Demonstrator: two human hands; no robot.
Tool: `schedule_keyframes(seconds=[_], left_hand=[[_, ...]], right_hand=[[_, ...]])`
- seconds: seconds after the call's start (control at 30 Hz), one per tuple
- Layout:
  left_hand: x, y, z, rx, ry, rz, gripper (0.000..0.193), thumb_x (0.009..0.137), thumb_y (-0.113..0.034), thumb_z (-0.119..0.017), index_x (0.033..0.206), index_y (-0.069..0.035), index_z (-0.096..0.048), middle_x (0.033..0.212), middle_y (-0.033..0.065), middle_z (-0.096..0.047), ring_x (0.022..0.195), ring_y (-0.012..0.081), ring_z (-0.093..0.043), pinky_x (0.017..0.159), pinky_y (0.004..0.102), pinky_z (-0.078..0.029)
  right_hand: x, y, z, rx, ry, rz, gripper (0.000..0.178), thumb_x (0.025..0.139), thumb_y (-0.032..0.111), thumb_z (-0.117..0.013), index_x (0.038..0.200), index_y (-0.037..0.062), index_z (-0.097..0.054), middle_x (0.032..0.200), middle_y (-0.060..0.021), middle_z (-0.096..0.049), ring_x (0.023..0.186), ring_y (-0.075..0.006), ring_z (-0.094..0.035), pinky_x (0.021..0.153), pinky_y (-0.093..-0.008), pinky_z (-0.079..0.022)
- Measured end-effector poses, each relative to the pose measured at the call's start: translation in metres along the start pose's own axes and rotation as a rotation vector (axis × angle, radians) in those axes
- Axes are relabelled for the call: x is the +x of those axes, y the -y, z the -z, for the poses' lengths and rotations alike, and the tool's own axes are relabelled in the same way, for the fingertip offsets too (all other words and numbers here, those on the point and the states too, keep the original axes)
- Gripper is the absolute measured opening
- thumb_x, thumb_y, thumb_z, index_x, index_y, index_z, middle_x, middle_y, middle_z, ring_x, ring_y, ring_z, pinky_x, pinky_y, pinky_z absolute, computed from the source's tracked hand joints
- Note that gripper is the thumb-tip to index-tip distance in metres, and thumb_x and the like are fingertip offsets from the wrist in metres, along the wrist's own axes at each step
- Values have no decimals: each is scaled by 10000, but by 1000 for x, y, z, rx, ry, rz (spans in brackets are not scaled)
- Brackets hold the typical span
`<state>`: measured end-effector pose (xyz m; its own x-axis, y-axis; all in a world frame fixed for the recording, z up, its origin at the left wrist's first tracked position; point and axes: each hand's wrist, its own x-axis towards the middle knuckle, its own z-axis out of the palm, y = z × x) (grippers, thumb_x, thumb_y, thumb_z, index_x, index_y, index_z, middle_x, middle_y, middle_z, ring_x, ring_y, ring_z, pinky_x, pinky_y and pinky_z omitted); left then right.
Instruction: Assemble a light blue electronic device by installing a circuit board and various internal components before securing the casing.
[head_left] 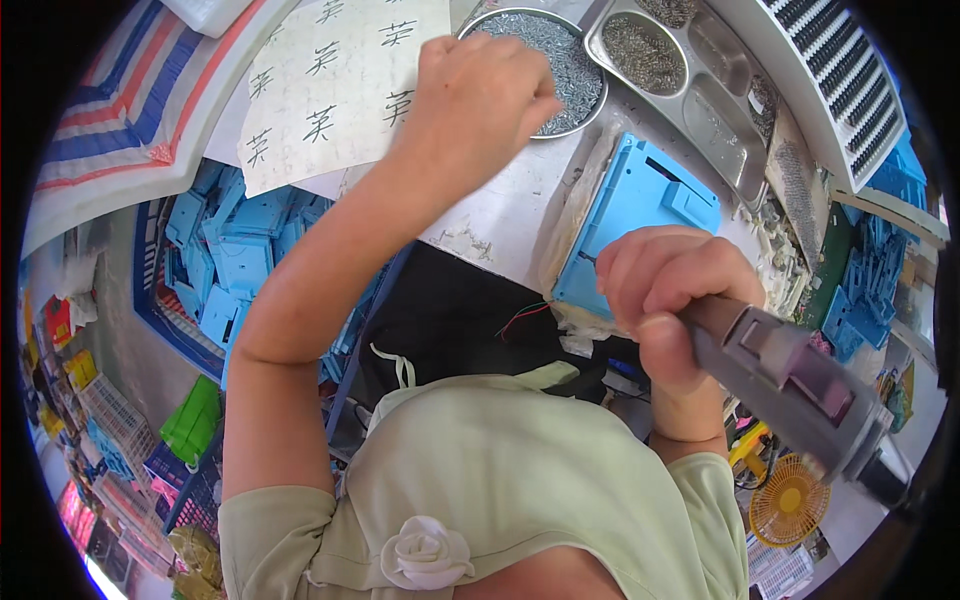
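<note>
My left hand reaches over the near left side of a round metal dish full of small silvery screws. Its fingers are curled closed; whatever they hold, if anything, is hidden beneath them. A grey-and-black electric screwdriver is gripped by its body in my right hand, slanting toward the lower right. Just beyond and left of that hand lies a light blue plastic housing, a flat panel with a slot and a raised block. It rests on a pale wrapped pad.
A sheet with handwritten characters lies left of the dish. A metal compartment tray holds more small parts at the far right. Left below the bench, a blue crate holds several blue housings. A yellow fan stands lower right.
</note>
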<state>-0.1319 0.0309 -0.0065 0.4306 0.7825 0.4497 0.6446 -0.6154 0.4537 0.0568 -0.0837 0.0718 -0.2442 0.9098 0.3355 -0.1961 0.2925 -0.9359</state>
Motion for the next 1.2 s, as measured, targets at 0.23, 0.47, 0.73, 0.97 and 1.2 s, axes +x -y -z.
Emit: schedule_keyframes(seconds=[0.23, 0.47, 0.73, 0.97, 1.2], left_hand=[[-63, -50, 9, -296, 51, -140, 199, 773, -211, -822, 910, -147, -692, 877, 1, -652, 860, 215, -611, 948, 455, -380], [-75, -71, 9, -436, 6, -109, 230, 736, -134, -844, 928, -137, -719, 884, -14, -663, 843, 193, -610, 1023, 482, -362], [-80, -67, 16, -377, 75, -149, 439, 684, -272, -862, 1057, -124, -684, 1012, 18, -663, 959, 230, -598, 1018, 480, -362], [-75, -37, 34, -406, 0, -92, 642, 671, -156, -769, 1278, -57, -585, 1169, 121, -647, 1072, 329, -578, 1001, 429, -384], [-75, -43, 19, -378, -59, -50, 424, 697, -67, -697, 1117, -91, -646, 1020, 74, -650, 951, 296, -582, 920, 432, -405]], right_hand=[[5, 5, 5, 47, -51, 62, 234, 856, 190, -763, 913, 66, -572, 630, -28, -575, 515, -174, -554, 530, -323, -491], [12, 30, 20, 112, 125, 143, 273, 982, 374, -644, 1067, 135, -542, 659, 64, -588, 518, -77, -556, 532, -261, -476], [-3, 26, 7, 143, 52, 82, 270, 952, 333, -690, 1003, 110, -546, 624, 37, -576, 479, -106, -539, 511, -294, -480], [-32, 14, -9, 128, -21, 49, 258, 877, 158, -772, 930, 30, -554, 625, -63, -575, 501, -210, -550, 542, -373, -509], [-26, 2, -19, -95, 84, 114, 282, 909, 211, -748, 847, 68, -513, 578, -32, -548, 451, -190, -525, 503, -351, -499]])
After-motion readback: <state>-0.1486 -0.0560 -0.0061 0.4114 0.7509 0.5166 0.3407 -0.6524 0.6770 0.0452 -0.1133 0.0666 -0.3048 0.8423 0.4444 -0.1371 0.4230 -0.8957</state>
